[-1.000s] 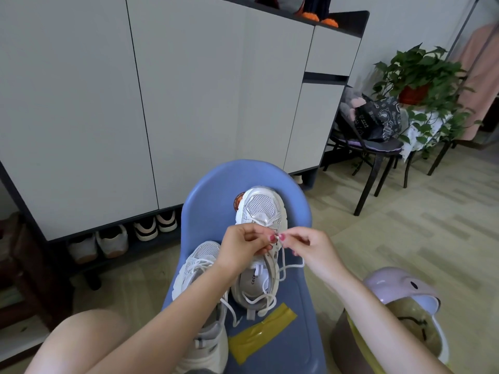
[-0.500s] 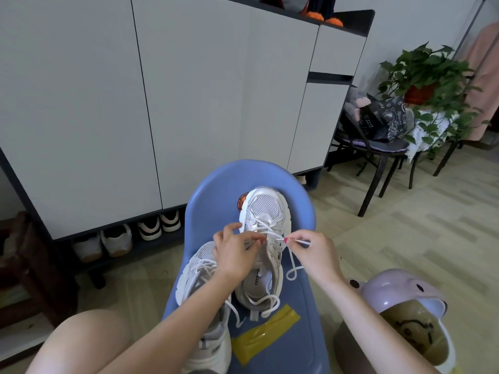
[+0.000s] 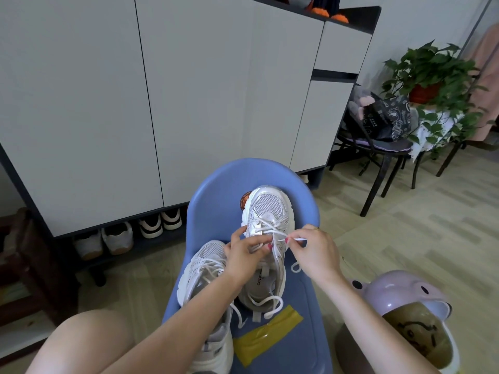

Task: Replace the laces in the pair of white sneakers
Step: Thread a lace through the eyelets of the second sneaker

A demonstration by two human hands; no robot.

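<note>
Pinching white lace (image 3: 296, 239) in right hand (image 3: 314, 254) fingers, left hand (image 3: 244, 256) fingers gripping sneaker (image 3: 266, 240)

Bare-armed person: red-painted nails, thin gold ring on right hand (image 3: 316, 255).

Soft, even daylight fills the room, brightest on the pale floor (image 3: 421, 238) at the right. Shadows are faint, deepest in the shoe recess under the cabinet (image 3: 189, 90). The wide-angle lens bends the cabinet's door lines and edges outward toward the corners. A weak sheen sits on the yellow tape (image 3: 266, 334). The centre is sharp; the edges look slightly smeared.
</note>
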